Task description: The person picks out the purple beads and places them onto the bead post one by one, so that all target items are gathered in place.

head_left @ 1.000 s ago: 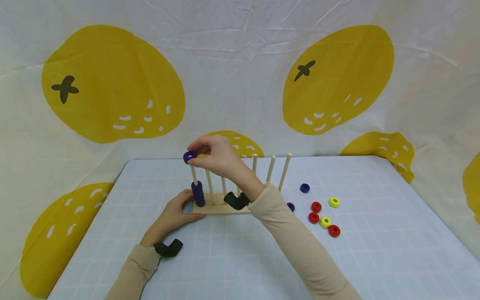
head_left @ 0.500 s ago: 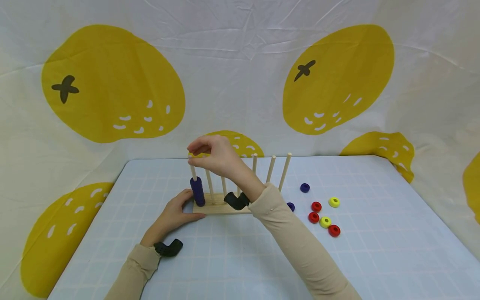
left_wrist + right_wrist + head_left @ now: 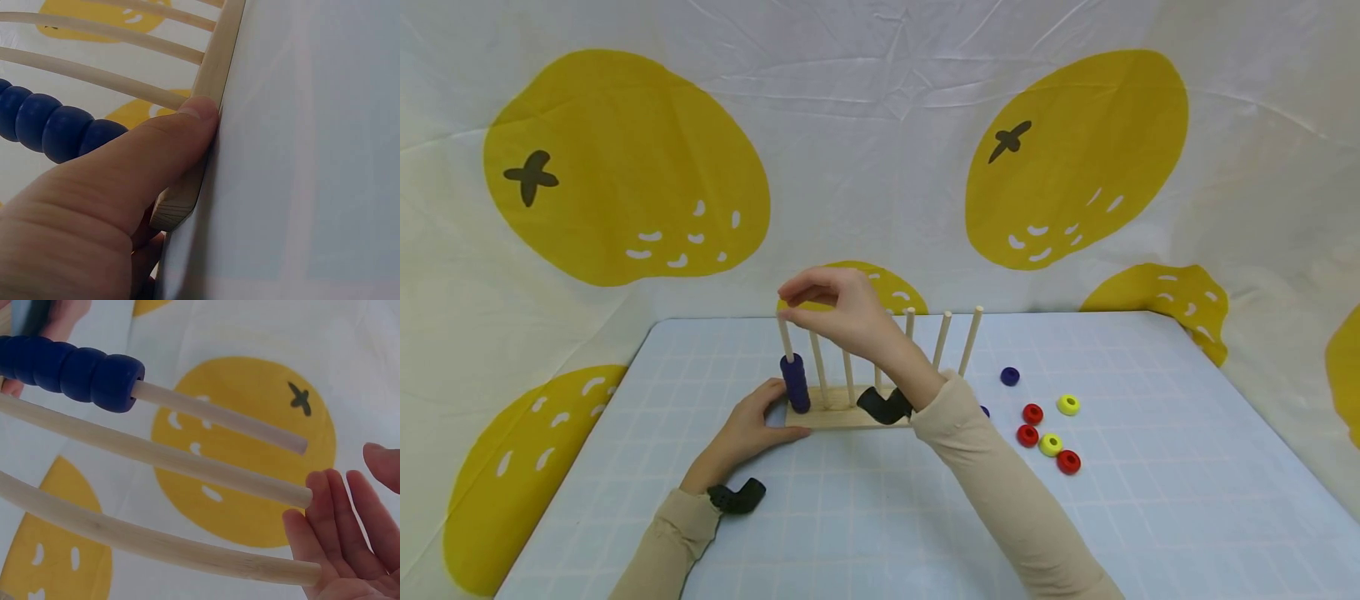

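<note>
A wooden peg stand with several upright pegs stands at the table's middle. Several dark blue rings are stacked on its leftmost peg, whose upper part is bare. My left hand grips the left end of the base; in the left wrist view the thumb lies along the base's side. Near the top of the leftmost pegs is my right hand. Its fingers are parted from the thumb and hold nothing, as the right wrist view shows.
Right of the stand lie loose red rings, yellow rings and a blue ring. Another blue ring is partly hidden behind the right sleeve. A white cloth with yellow fruit shapes hangs behind the table.
The blue ring that my right hand held at the peg's top has dropped onto the stack. The right hand then shifted slightly right and up. My left hand kept its place.
</note>
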Motion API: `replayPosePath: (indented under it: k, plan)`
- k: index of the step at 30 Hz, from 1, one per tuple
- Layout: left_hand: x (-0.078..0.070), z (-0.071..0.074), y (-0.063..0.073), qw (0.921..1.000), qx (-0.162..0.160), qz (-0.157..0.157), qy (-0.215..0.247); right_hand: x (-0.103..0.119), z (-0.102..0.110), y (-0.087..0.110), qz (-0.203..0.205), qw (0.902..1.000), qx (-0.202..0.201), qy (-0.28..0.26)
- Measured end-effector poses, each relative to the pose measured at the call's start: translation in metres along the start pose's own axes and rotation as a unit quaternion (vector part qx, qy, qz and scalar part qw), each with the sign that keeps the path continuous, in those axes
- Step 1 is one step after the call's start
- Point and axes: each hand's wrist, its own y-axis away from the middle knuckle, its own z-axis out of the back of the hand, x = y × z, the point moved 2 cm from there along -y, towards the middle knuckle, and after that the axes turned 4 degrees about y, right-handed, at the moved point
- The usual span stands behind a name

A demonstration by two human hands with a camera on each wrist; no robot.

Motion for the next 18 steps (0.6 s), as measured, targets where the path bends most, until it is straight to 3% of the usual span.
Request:
replayPosePath:
  k: [18]
  plan:
    - [0.004,-0.001,-0.002,0.9999,0.0,-0.011,-0.007,0.019,0.036,0.05,0.105,0.992,-0.051,-0.05]
